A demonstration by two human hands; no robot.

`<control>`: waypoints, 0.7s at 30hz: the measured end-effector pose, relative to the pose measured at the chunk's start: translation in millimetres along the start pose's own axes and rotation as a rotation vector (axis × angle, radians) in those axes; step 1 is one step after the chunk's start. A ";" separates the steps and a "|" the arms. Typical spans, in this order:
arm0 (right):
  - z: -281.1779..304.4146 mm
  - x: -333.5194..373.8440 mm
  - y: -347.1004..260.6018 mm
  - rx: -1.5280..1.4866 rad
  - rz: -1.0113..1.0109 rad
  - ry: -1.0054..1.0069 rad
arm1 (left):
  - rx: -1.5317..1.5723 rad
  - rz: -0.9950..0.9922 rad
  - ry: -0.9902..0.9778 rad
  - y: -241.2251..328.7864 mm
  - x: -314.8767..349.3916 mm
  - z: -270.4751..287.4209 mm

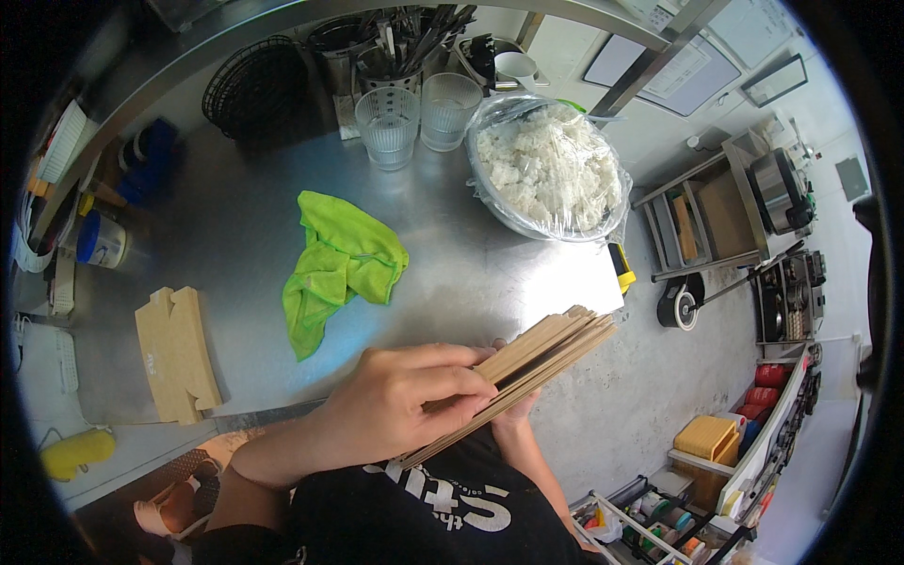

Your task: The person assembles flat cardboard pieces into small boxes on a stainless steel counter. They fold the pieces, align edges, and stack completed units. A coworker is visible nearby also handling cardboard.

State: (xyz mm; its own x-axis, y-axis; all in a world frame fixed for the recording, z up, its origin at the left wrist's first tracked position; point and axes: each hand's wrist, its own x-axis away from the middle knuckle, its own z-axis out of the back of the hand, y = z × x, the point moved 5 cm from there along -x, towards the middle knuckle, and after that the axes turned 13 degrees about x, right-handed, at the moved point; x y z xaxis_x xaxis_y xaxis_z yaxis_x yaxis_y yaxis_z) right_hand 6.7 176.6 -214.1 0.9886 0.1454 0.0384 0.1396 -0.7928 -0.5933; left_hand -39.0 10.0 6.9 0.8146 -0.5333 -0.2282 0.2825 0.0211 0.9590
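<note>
A stack of thin, flat brown cardboard pieces (556, 347) is held slantwise in front of my body, near the table's front edge. My left hand (410, 400) is closed on the stack's upper side, thumb and fingers pinching its edge, where a gap parts the upper pieces from those below. From beneath, my right hand (514, 412) supports the stack; most of its fingers are hidden behind the cardboard. Further left, another pile of brown cardboard (174, 353) with notched ends lies on the steel table (250, 282).
A crumpled green cloth (344, 268) lies mid-table. Behind it stand two clear ribbed cups (387, 132), a black wire basket (254, 89) and utensil holders. A bowl of rice (546, 169) under plastic wrap sits at the right edge. A blue-lidded tub (101, 239) stands left.
</note>
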 end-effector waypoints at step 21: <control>-3.3 -1.0 -2.7 -0.003 -0.002 0.038 | -0.007 0.011 -0.016 1.0 1.2 0.8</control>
State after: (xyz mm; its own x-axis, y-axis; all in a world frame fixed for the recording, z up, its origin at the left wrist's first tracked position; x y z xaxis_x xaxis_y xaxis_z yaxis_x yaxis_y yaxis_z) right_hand 5.6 176.6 -209.9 0.9897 0.1250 0.0701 0.1421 -0.7944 -0.5906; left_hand -38.3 8.7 7.7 0.8092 -0.5468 -0.2148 0.2773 0.0332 0.9602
